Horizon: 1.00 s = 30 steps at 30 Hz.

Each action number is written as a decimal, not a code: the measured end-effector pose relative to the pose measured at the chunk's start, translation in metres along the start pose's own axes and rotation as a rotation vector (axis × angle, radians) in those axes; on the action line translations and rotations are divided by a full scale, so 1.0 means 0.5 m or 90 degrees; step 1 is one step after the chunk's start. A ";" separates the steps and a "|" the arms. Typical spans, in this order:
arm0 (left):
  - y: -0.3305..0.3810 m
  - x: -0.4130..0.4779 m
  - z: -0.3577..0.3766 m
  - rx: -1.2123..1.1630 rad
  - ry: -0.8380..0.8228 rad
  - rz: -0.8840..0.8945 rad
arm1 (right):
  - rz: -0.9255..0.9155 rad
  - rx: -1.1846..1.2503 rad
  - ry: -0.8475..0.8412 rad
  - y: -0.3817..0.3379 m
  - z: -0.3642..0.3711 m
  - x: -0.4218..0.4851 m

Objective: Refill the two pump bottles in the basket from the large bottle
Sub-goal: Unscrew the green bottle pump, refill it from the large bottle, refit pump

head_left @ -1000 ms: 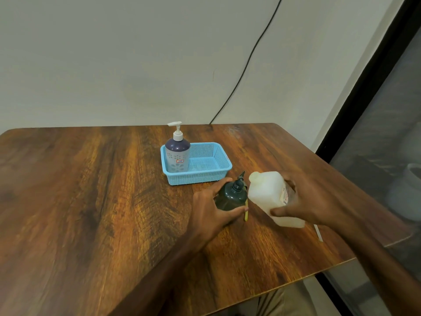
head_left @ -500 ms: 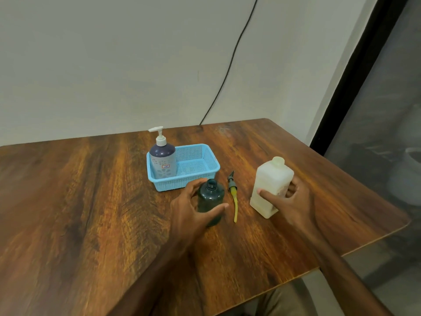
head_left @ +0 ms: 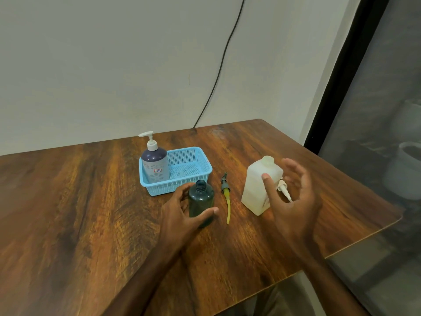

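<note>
Dark-green pump bottle [head_left: 201,202] stands upright on the table [head_left: 91,201], just in front of the blue basket [head_left: 159,189], not in it. Neck open, no pump fitted. Left hand [head_left: 180,213] grips it: fingers round the far side, thumb across the near side. A pump head [head_left: 225,190] with a yellow dip tube, likely its own, lies flat on the table between the two bottles, tube end toward the person.

Large bottle [head_left: 256,188]: translucent white, upright, uncapped, right of the pump head. Right hand [head_left: 296,201] is at its right side, spread wide, fingers barely bent, holding nothing. Thumb tip overlaps the bottle's front face; can't tell whether that's contact or a small gap. A white pump piece [head_left: 283,188] lies on the table behind the bottle, partly hidden by the hand.

Purple pump bottle [head_left: 155,165] sits in the basket's left end, pump on, untouched.

Key geometry: the large bottle is immediately left of the right palm, long axis vertical, mouth up. The green neck is further left and lower. Right hand is clearly nearer; left is busy steadying.

My read: wrap the right hand round the body, lift, tip leftward over the green neck. The neck is narrow, so a fast tilt risks a spill.
</note>
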<state>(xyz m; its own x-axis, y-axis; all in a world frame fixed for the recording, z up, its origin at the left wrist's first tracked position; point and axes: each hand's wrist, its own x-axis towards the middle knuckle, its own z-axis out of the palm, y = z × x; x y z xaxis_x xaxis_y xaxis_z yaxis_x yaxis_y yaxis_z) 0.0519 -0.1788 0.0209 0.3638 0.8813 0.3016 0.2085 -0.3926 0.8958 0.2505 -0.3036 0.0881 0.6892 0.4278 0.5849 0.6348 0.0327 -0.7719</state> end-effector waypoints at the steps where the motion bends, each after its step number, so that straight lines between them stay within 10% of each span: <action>1: -0.001 0.001 -0.002 0.016 -0.001 0.005 | -0.054 0.005 -0.013 -0.028 0.005 -0.006; 11: -0.003 0.022 -0.020 0.030 0.010 0.017 | 0.032 -0.367 -0.487 -0.050 0.231 0.010; 19: -0.018 0.034 -0.036 0.032 -0.027 0.059 | 0.019 -0.398 -0.461 -0.016 0.260 0.025; 30: -0.018 0.027 -0.035 0.040 -0.027 0.053 | -0.060 0.053 -0.206 -0.148 0.171 0.048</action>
<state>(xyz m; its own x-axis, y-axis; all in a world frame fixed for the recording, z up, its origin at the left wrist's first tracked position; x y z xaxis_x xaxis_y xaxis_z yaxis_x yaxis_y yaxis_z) 0.0391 -0.1587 0.0224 0.4201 0.8333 0.3593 0.2314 -0.4812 0.8455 0.1905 -0.2185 0.1380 0.4737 0.6837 0.5551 0.6506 0.1531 -0.7438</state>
